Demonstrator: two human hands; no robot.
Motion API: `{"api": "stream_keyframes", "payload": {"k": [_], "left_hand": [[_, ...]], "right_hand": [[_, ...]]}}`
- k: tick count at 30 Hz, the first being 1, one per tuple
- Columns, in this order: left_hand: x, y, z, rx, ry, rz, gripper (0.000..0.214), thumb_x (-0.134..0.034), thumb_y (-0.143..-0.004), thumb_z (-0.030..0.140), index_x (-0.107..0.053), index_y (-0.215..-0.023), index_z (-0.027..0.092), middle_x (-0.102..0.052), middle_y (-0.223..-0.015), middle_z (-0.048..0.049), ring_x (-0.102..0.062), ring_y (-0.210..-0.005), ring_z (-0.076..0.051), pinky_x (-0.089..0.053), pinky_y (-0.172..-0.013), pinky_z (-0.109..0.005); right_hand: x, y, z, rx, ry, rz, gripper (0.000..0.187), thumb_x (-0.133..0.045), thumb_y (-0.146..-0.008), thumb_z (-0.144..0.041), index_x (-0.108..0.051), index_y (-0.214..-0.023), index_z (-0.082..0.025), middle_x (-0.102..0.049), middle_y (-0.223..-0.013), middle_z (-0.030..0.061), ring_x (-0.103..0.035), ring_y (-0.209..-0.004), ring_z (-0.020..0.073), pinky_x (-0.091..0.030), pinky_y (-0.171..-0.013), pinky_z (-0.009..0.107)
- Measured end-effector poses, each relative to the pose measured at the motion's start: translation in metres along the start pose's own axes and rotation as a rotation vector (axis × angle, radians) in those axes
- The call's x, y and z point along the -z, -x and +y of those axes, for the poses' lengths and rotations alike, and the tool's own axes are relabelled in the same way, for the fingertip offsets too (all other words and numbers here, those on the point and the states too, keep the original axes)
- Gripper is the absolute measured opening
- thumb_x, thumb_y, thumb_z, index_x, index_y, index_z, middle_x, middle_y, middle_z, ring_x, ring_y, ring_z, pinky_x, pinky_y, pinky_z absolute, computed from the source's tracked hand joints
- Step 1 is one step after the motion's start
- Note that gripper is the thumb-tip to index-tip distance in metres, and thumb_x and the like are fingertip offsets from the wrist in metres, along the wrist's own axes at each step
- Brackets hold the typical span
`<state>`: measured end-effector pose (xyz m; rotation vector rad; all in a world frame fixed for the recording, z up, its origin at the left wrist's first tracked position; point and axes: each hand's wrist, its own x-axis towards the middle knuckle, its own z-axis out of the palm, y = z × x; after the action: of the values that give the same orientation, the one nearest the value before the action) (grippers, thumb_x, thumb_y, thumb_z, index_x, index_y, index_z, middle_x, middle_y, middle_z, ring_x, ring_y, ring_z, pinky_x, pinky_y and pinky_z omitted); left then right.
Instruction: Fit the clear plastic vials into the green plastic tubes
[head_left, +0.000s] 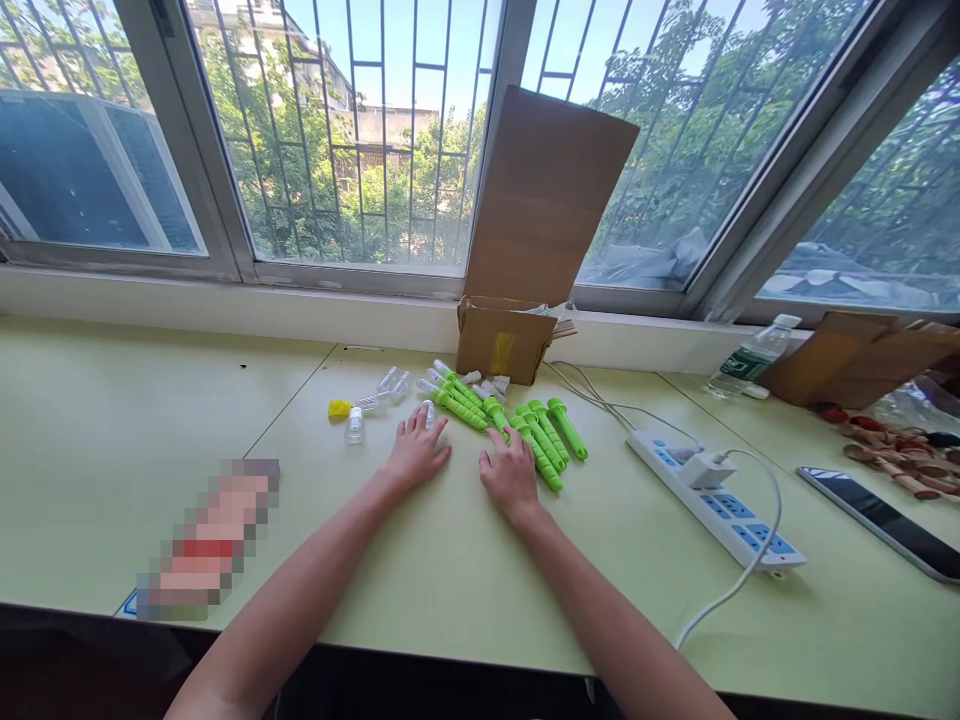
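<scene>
My left hand [418,450] rests low over the table, fingers stretched forward and thumb apart. Its fingertips touch or lie right beside a small clear plastic cap [430,414]. My right hand [511,478] lies to the right with fingers spread, their tips against the lower end of a green ribbed plastic tube [495,413]. Several more green tubes [568,430] lie just right of that hand. Another bunch of green tubes [459,406], some with clear tips, lies ahead between the hands. Clear plastic caps [355,427] and a yellow piece [340,409] lie left of my left hand.
An open cardboard box [504,345] stands against the window wall. On the right are a white power strip [712,505] with a plugged-in charger and cable, a phone [881,520], a water bottle [754,357] and wooden pieces [896,455]. A blurred-out patch [214,545] lies at left.
</scene>
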<state>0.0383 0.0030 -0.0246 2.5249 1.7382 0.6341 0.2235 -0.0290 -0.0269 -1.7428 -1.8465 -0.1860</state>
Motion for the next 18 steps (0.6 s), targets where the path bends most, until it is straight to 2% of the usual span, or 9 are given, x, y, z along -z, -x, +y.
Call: {"api": "stream_keyframes", "payload": {"k": [7,11,18], "left_hand": [[-0.0002,0.0001,0.0002,0.041,0.024,-0.006,0.058,-0.051,-0.082,0.044,-0.038,-0.137,0.027,-0.025,-0.149,-0.015,-0.023,-0.137,-0.034,-0.024,-0.106,-0.054],[0.0001,-0.0005,-0.0007,0.032,0.017,0.007,0.06,-0.053,-0.082,0.044,-0.037,-0.137,0.025,-0.028,-0.147,-0.0162,-0.024,-0.136,-0.033,-0.023,-0.106,-0.054],[0.0096,-0.0044,-0.0034,0.049,-0.01,0.162,0.049,-0.05,-0.085,0.041,-0.043,-0.13,0.023,-0.039,-0.135,-0.0146,-0.032,-0.129,-0.031,-0.023,-0.106,-0.054]], "right_hand": [[-0.001,0.0,0.0011,0.003,0.027,-0.021,0.047,-0.056,-0.077,-0.022,-0.056,-0.124,-0.015,-0.044,-0.13,0.0181,-0.043,-0.119,0.0331,-0.034,-0.1,0.043],[-0.0012,0.0007,0.002,-0.011,0.027,-0.045,0.041,-0.055,-0.077,-0.021,-0.061,-0.117,-0.013,-0.044,-0.129,0.0216,-0.042,-0.118,0.0371,-0.036,-0.096,0.047],[-0.0036,0.0013,0.0046,-0.051,-0.017,-0.027,0.025,-0.047,-0.081,-0.016,-0.068,-0.094,-0.013,-0.05,-0.12,0.0234,-0.047,-0.109,0.0384,-0.037,-0.09,0.051]]}}
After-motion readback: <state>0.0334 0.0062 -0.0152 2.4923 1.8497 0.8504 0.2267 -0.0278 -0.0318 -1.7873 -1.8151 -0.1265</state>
